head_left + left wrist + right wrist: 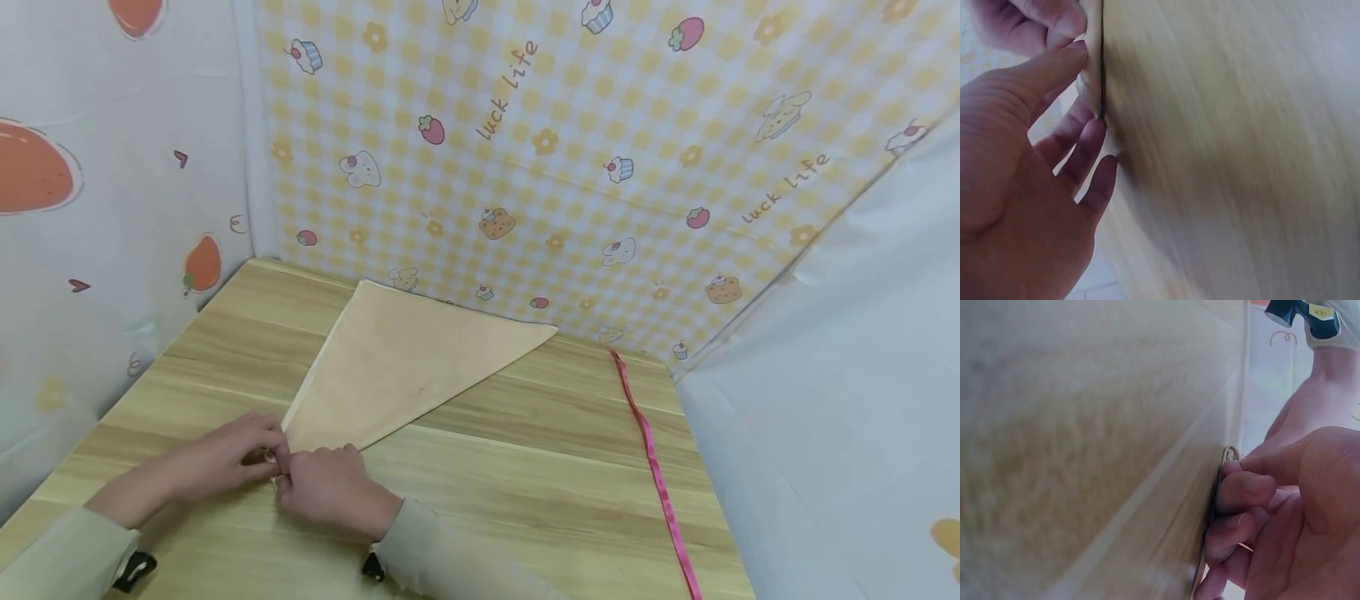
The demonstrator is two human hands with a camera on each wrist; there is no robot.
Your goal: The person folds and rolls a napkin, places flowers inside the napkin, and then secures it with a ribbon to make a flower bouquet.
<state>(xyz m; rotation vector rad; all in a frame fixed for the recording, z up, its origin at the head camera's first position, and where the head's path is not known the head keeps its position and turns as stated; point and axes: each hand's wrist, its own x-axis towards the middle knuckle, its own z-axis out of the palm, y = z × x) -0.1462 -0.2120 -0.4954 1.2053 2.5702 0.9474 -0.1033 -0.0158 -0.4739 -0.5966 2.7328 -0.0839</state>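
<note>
Pale, light-coloured sleeves (pixel 67 558) come in nearest the camera, covering both your forearms, with small black devices (pixel 137 572) at the wrists. Your left hand (pixel 232 454) pinches the near corner of a flat, cream-tan triangular cloth (pixel 412 358) between thumb and fingertip, while its other fingers spread loosely, as your left wrist view shows. Your right hand (pixel 333 492) is just beside it, fingers curled, grasping the same corner; your right wrist view shows the rolled edge caught between thumb and forefinger. Both your hands meet there, so that tip is mostly hidden from you in the head view. Beyond them the cloth lies spread on the pale wood-grain worktop (pixel 510 483), its far edge running along the back, a white strip down its left edge and a small dark mark near its right-hand slanting edge. Off to your right, well apart from the cloth, a long, narrow, bright pink ribbon (pixel 662 483) runs from the back of the worktop towards you. Facing you stands a yellow-and-white checked backdrop (pixel 525 183) printed with cupcakes, strawberries and "luck life"; on your left hangs a white sheet (pixel 112 208) with orange fruit prints.
</note>
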